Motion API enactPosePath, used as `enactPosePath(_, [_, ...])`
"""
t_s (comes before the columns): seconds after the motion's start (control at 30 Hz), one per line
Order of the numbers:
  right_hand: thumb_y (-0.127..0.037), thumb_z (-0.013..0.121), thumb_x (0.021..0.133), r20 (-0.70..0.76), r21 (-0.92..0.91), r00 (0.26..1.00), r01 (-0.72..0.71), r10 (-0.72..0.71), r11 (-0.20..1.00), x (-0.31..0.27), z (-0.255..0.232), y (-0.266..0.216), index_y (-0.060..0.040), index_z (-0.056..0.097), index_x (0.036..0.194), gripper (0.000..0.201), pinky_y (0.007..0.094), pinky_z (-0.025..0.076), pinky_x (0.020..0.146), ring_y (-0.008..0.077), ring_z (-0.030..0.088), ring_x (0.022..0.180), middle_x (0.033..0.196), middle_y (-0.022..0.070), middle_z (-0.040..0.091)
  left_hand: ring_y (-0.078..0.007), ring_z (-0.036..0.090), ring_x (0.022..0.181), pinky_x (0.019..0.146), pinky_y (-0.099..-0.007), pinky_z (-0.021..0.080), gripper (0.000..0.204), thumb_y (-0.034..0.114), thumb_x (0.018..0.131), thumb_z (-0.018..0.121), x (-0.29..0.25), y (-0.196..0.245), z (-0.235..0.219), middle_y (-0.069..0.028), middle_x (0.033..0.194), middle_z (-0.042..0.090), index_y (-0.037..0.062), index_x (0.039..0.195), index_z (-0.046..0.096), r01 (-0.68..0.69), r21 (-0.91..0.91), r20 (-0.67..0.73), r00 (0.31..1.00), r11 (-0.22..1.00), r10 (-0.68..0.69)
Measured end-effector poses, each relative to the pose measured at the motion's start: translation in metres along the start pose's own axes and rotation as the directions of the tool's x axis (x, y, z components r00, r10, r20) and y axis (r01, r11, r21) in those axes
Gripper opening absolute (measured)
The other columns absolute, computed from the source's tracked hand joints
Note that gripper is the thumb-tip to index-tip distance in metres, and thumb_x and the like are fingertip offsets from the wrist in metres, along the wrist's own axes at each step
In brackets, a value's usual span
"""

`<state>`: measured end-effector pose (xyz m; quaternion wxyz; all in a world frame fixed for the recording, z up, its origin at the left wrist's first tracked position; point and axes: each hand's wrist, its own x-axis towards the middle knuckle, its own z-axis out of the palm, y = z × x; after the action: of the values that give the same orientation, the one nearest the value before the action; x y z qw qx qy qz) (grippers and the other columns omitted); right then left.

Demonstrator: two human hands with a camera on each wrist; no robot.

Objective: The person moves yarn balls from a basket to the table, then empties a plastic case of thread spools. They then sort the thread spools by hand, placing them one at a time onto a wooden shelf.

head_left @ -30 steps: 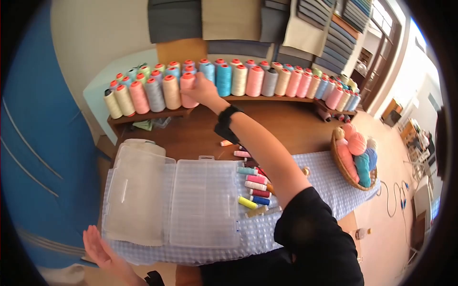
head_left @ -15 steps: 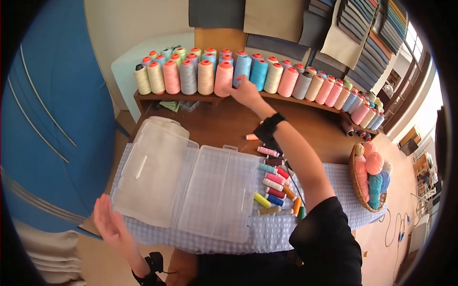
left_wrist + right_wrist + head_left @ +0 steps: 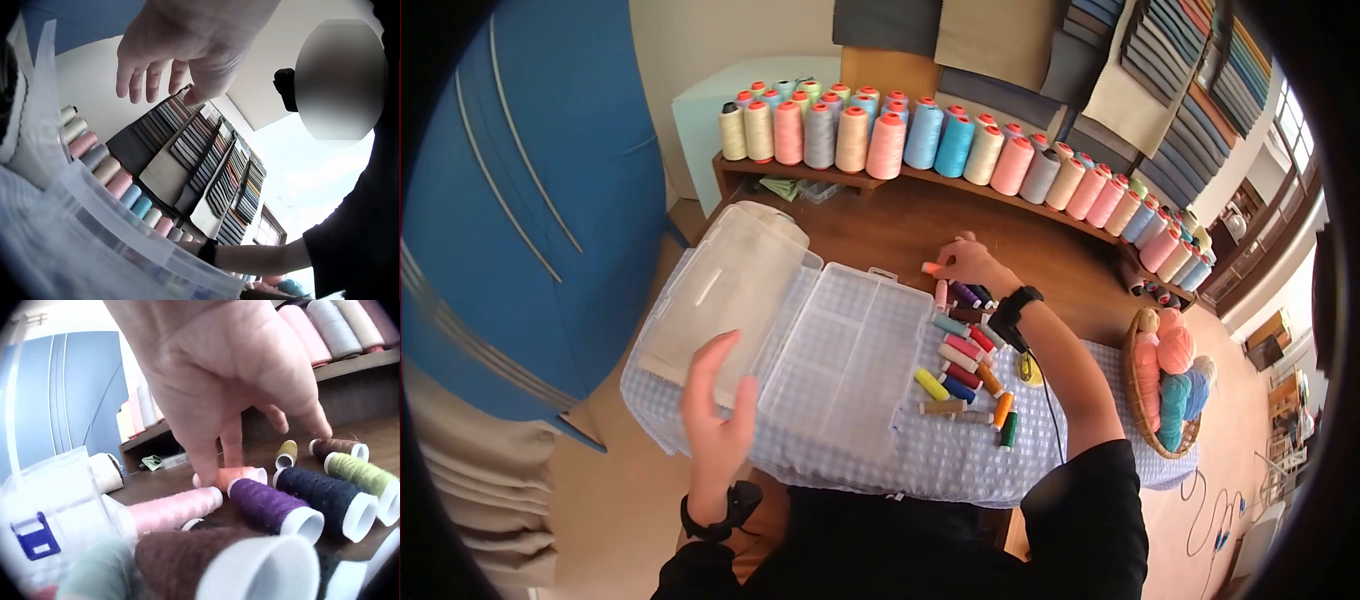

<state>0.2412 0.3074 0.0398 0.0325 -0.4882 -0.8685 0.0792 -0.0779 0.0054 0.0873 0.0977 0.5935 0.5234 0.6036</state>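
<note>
An orange thread spool (image 3: pixel 931 268) lies on the bare wood behind the other small spools. My right hand (image 3: pixel 975 262) reaches down over it, pinching it between thumb and forefinger; the right wrist view shows both at the orange spool (image 3: pixel 240 475), the other fingers spread. A pink spool (image 3: pixel 178 509) and a purple spool (image 3: pixel 272 503) lie just in front. My left hand (image 3: pixel 720 405) is held with its fingers apart and nothing in them, above the near side of the clear plastic case (image 3: pixel 840 350), whose lid (image 3: pixel 720 290) is folded back to the left.
Several small coloured spools (image 3: pixel 962 373) lie on the checked cloth (image 3: pixel 870 475) right of the case. Large thread cones (image 3: pixel 887 145) line a raised shelf (image 3: pixel 1090 228) at the back. A basket (image 3: pixel 1138 400) of yarn balls stands at the right.
My right hand has left the pink cone on the shelf, which stays there, and come down to the orange spool. My left hand has moved right and up, over the case.
</note>
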Motion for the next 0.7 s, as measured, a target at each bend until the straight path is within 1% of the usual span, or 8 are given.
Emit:
enactPosePath(0.03, [-0.053, 0.06, 0.075, 0.004, 0.001, 1.0, 0.02, -0.02, 1.0, -0.005, -0.009, -0.011, -0.0136, 0.069, 0.096, 0.045, 0.0473, 0.044, 0.088, 0.0344, 0.049, 0.112, 0.112, 0.0141, 0.057, -0.0242, 0.053, 0.111, 0.097, -0.0341, 0.038, 0.037, -0.003, 0.079, 0.056, 0.0, 0.001, 0.006, -0.0151, 0.117, 0.056, -0.0028, 0.116, 0.052, 0.006, 0.013, -0.014, 1.0, 1.0, -0.006])
enactPosePath(0.1, [-0.058, 0.053, 0.079, 0.031, -0.193, 0.954, -0.288, 0.299, 0.938, -0.011, -0.026, -0.034, -0.0151, 0.07, 0.094, 0.049, 0.0449, 0.045, 0.086, 0.0343, 0.053, 0.107, 0.108, 0.0129, 0.061, -0.0252, 0.057, 0.105, 0.091, -0.0329, 0.043, 0.037, 0.001, 0.078, 0.06, 0.0, 0.003, 0.014, -0.0148, 0.111, 0.059, -0.0003, 0.114, 0.054, 0.006, 0.009, 0.125, 0.992, 1.0, -0.007])
enactPosePath(0.13, [-0.06, 0.051, 0.079, 0.046, -0.122, 0.959, -0.272, 0.28, 0.954, -0.003, -0.013, -0.013, -0.015, 0.071, 0.091, 0.051, 0.0434, 0.047, 0.084, 0.0339, 0.057, 0.102, 0.103, 0.0129, 0.063, -0.0252, 0.057, 0.105, 0.091, -0.0329, 0.043, 0.037, 0.001, 0.078, 0.06, 0.001, 0.007, 0.017, -0.0148, 0.111, 0.059, -0.0003, 0.114, 0.054, 0.021, 0.03, 0.091, 0.996, 0.999, -0.024])
enactPosePath(0.2, [-0.061, 0.048, 0.08, 0.075, -0.06, 0.969, -0.23, 0.234, 0.971, 0.002, -0.001, 0.012, -0.015, 0.072, 0.089, 0.053, 0.0418, 0.048, 0.082, 0.0336, 0.06, 0.096, 0.099, 0.0128, 0.065, -0.0282, 0.059, 0.101, 0.086, -0.0332, 0.045, 0.035, 0.005, 0.078, 0.063, 0.003, 0.015, 0.025, -0.0151, 0.107, 0.06, 0.0023, 0.112, 0.055, -0.066, 0.007, 0.276, 0.959, 0.998, 0.062])
enactPosePath(0.3, [-0.057, 0.056, 0.078, 0.011, -0.021, 0.977, -0.214, 0.215, 0.977, -0.015, -0.011, 0.011, -0.0115, 0.072, 0.084, 0.048, 0.039, 0.051, 0.076, 0.0326, 0.064, 0.085, 0.087, 0.0134, 0.067, -0.0252, 0.059, 0.1, 0.086, -0.0319, 0.045, 0.03, 0.004, 0.079, 0.064, 0.001, 0.025, 0.038, -0.0131, 0.107, 0.061, 0.0011, 0.108, 0.058, 0.005, -0.08, 0.333, 0.943, 0.997, 0.022])
enactPosePath(0.37, [-0.046, 0.067, 0.073, -0.105, 0.161, 0.976, -0.174, 0.192, 0.971, -0.022, -0.01, 0.011, -0.0083, 0.071, 0.08, 0.038, 0.0379, 0.052, 0.073, 0.0303, 0.064, 0.082, 0.082, 0.0143, 0.066, -0.0259, 0.059, 0.099, 0.086, -0.0318, 0.046, 0.03, 0.005, 0.079, 0.064, 0.002, 0.027, 0.047, -0.0131, 0.107, 0.061, 0.0015, 0.108, 0.058, -0.003, -0.085, 0.346, 0.938, 0.996, 0.033])
enactPosePath(0.47, [-0.034, 0.074, 0.066, -0.122, 0.133, 0.976, -0.165, 0.182, 0.977, -0.02, -0.008, 0.014, -0.0079, 0.071, 0.078, 0.029, 0.0371, 0.052, 0.073, 0.0294, 0.064, 0.082, 0.083, 0.014, 0.067, -0.0266, 0.059, 0.099, 0.085, -0.0317, 0.046, 0.03, 0.006, 0.079, 0.065, 0.0, 0.028, 0.058, -0.0129, 0.106, 0.061, 0.0024, 0.108, 0.058, -0.035, -0.088, 0.37, 0.927, 0.996, 0.065])
enactPosePath(0.7, [-0.028, 0.074, 0.064, -0.205, 0.112, 0.968, -0.122, 0.143, 0.986, -0.014, 0.001, 0.012, -0.0086, 0.071, 0.08, 0.026, 0.0367, 0.051, 0.074, 0.0293, 0.064, 0.081, 0.082, 0.0139, 0.066, -0.0259, 0.059, 0.098, 0.084, -0.0313, 0.046, 0.03, 0.007, 0.079, 0.065, 0.002, 0.028, 0.053, -0.0122, 0.106, 0.061, 0.0027, 0.108, 0.058, -0.032, -0.072, 0.397, 0.916, 0.997, 0.058])
